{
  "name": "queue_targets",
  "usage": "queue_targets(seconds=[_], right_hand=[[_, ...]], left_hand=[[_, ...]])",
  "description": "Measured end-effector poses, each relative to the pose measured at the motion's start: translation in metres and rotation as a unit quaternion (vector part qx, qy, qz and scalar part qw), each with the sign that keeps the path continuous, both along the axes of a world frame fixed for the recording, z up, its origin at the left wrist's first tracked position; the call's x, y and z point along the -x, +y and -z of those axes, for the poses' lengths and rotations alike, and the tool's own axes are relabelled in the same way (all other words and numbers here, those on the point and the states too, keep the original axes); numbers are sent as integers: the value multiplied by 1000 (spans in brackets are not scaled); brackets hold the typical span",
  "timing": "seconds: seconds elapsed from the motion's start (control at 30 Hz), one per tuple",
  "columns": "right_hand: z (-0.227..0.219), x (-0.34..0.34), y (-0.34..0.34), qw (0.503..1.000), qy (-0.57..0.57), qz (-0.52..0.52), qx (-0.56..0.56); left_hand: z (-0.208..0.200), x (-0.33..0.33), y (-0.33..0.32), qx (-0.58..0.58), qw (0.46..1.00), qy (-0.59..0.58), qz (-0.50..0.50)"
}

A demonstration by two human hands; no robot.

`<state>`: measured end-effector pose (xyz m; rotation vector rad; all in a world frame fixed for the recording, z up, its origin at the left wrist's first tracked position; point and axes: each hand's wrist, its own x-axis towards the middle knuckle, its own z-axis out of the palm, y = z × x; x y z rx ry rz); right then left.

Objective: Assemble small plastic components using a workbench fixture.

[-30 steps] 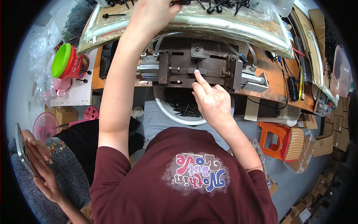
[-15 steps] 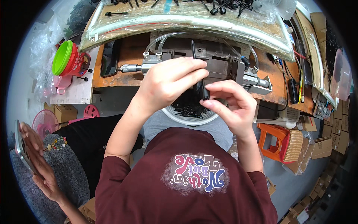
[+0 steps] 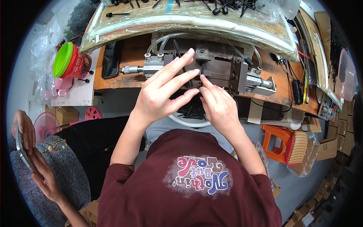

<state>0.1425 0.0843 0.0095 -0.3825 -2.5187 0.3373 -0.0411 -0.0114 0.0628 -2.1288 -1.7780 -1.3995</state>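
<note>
Slim black rod (image 3: pixel 176 46), seemingly not yet clamped, slants over the metal fixture (image 3: pixel 237 77) behind the spread fingers of your left hand (image 3: pixel 157 90), grip unclear. Your loosely curled right hand (image 3: pixel 221 106) is at the small block (image 3: pixel 207 72), hold unclear. Basket (image 3: pixel 189 123) below: black parts (image 3: pixel 189 112), worked or waiting unclear.

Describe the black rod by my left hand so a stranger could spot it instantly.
Find the wooden workbench, then the dark metal fixture on it. Over its left part, a slim black rod slants past your left hand. Unlike the black pieces heaped in the pale basket below, it is single.
</note>
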Motion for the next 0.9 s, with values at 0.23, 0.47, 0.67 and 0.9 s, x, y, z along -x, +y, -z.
queue_targets(seconds=[0.23, 0.47, 0.67, 0.9], right_hand=[[-1, 7, -2, 995, -56, 33, -71], [-3, 8, -2, 995, -65, 41, -65], [-11, 8, 0, 997, -70, 37, 2], [-73, 37, 76, 983, 147, 94, 50]], left_hand=[[8, 2, -6, 6, 1000, -12, -25], [17, -6, -9, -19, 998, -32, -55], [20, -11, -15, -15, 997, -56, -58], [30, -25, -19, 6, 993, -109, -53]])
